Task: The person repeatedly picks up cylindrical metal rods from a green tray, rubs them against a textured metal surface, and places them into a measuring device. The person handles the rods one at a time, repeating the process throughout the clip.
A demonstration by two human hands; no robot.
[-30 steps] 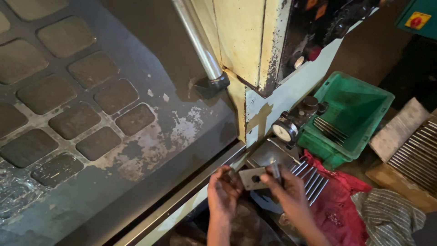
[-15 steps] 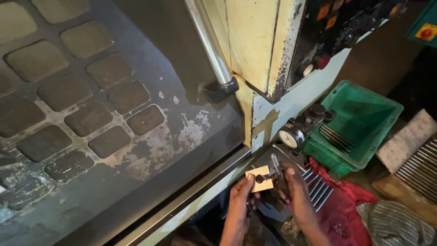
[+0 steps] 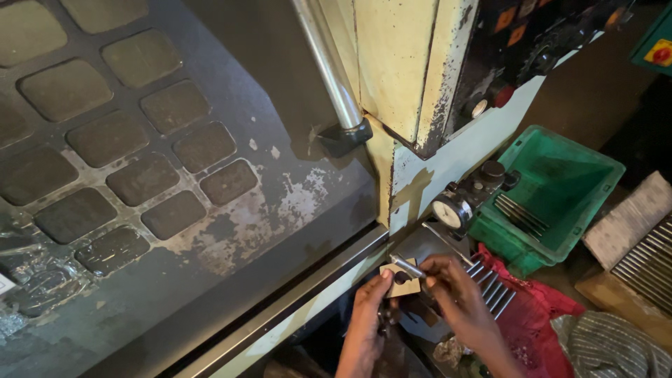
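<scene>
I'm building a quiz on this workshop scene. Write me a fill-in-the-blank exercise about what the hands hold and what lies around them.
1. The left hand holds a small square plate with a round ____ in its middle.
2. The right hand puts a thin metal ____ to that plate.
3. The plastic bin with metal rods in it is ____ in colour.
4. The cloth beside the right hand is ____.

Missing words: hole; rod; green; red

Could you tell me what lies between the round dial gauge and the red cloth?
In the head view, a row of thin metal rods lies between the gauge and the red cloth.
</scene>
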